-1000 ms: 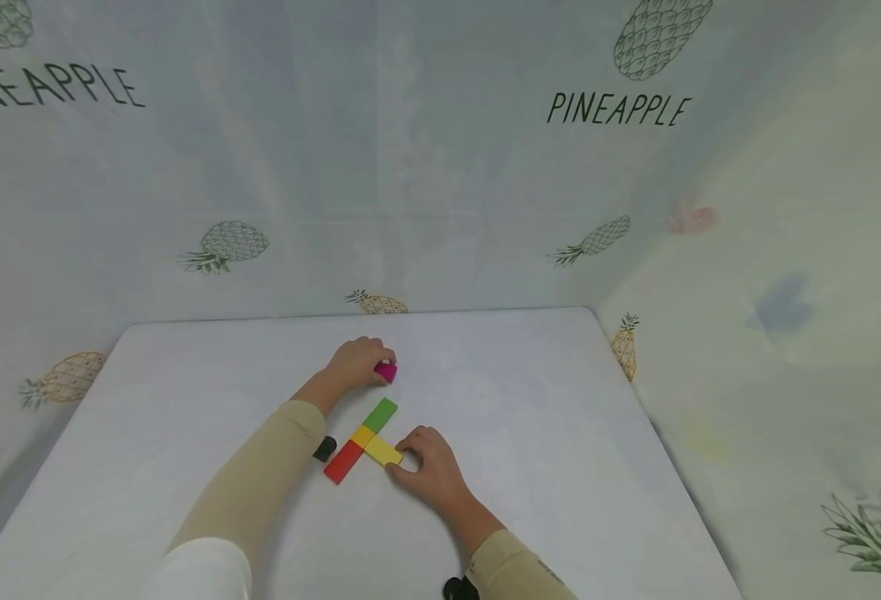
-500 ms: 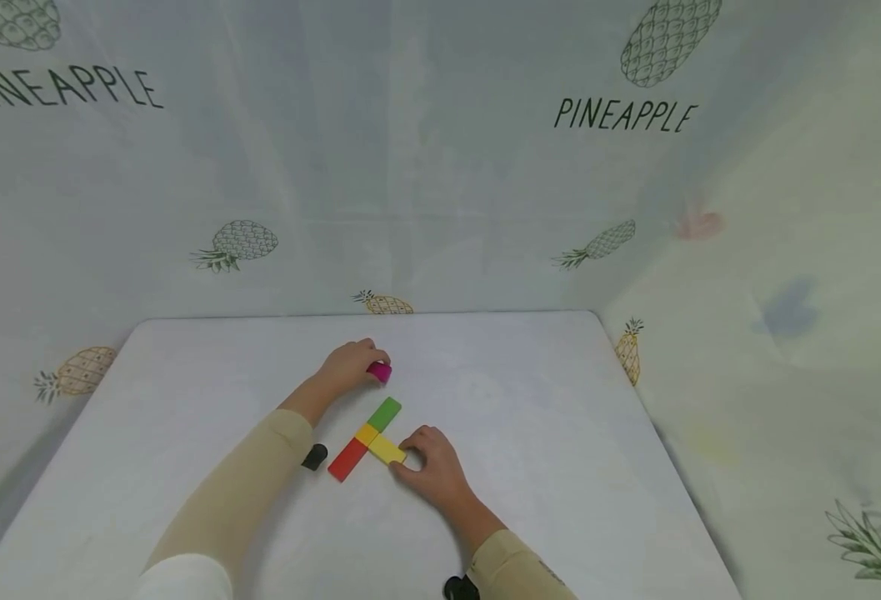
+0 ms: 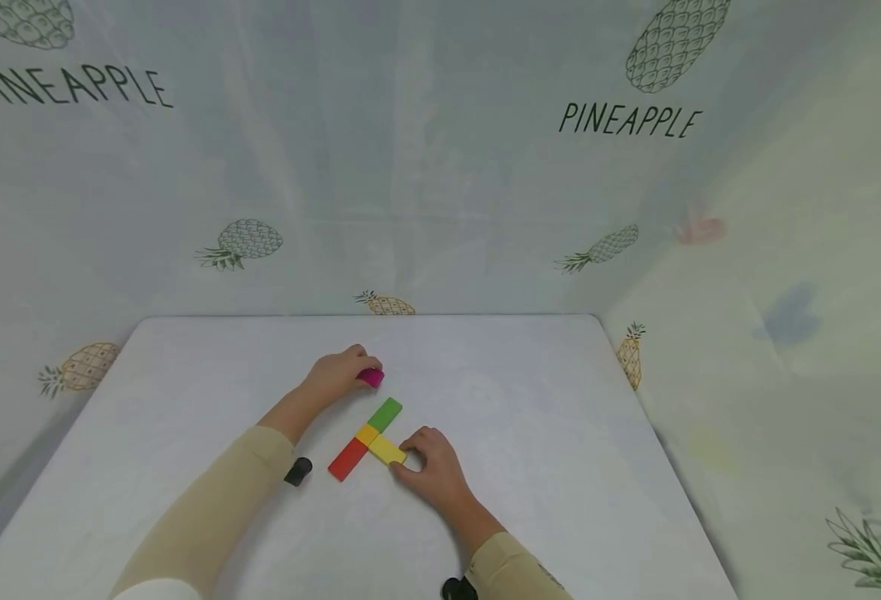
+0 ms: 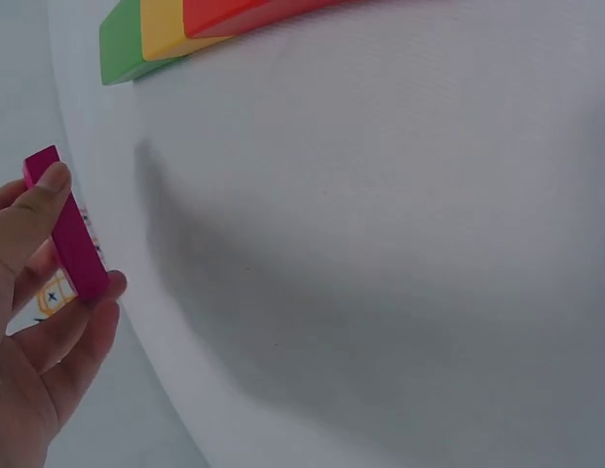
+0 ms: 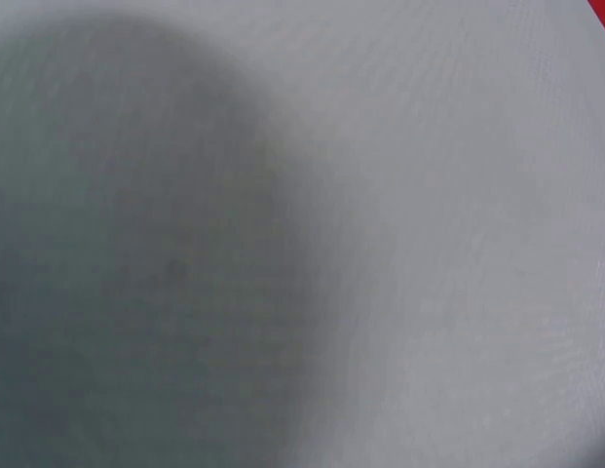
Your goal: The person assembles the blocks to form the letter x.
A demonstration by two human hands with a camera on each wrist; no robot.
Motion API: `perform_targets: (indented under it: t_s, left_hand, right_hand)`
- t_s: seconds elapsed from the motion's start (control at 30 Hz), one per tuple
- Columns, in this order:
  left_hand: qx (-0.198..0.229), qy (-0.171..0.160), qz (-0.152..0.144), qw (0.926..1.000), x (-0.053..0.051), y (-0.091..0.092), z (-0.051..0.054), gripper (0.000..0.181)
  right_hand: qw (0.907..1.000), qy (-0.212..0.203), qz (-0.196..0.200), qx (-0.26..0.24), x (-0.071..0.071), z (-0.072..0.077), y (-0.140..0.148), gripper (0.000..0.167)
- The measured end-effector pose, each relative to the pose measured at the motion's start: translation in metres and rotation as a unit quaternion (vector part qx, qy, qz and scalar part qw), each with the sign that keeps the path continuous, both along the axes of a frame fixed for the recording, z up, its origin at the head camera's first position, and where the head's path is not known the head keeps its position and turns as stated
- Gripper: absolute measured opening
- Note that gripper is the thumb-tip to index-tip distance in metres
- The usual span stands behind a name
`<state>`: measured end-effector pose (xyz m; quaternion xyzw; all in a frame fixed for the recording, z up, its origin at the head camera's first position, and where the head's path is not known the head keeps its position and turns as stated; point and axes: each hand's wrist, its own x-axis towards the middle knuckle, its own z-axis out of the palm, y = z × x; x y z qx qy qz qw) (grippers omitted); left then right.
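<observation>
Above the far part of the white table, my left hand holds a magenta block. The left wrist view has this block gripped by its ends between thumb and fingers, raised off the surface. At the table's middle, a green block, a small orange-yellow block and a red block lie in one slanted row. A yellow block juts from the row's right side. Thumb and forefinger of my right hand pinch its outer end. The right wrist view misses that hand.
The white table has its far edge against a hanging sheet printed with pineapples. A black wrist-worn device sits by the left sleeve, another by the right. A red corner shows in the right wrist view.
My left hand has drawn a little leftward and slightly nearer with the magenta block, away from above the green block. The right hand stays on the yellow block.
</observation>
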<state>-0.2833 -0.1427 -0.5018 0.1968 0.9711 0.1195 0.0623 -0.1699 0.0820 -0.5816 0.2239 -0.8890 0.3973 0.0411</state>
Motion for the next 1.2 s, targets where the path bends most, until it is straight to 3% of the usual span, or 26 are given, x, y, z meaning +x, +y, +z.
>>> perform_targets:
  t_s: [0.5, 0.83, 1.2]
  left_hand:
    - [0.060, 0.000, 0.040, 0.9974, 0.025, -0.014, -0.009, 0.034]
    - [0.060, -0.013, 0.024, 0.9978, 0.039, -0.022, -0.018, 0.033]
    - [0.036, 0.006, -0.004, 0.9993, 0.042, -0.027, -0.026, 0.031]
  right_hand:
    - [1.0000, -0.001, 0.001, -0.001, 0.000, 0.001, 0.000, 0.019]
    - [1.0000, -0.001, -0.003, 0.003, -0.002, -0.002, 0.000, 0.020]
    - [0.9999, -0.014, -0.006, 0.007, -0.001, 0.000, 0.000, 0.020]
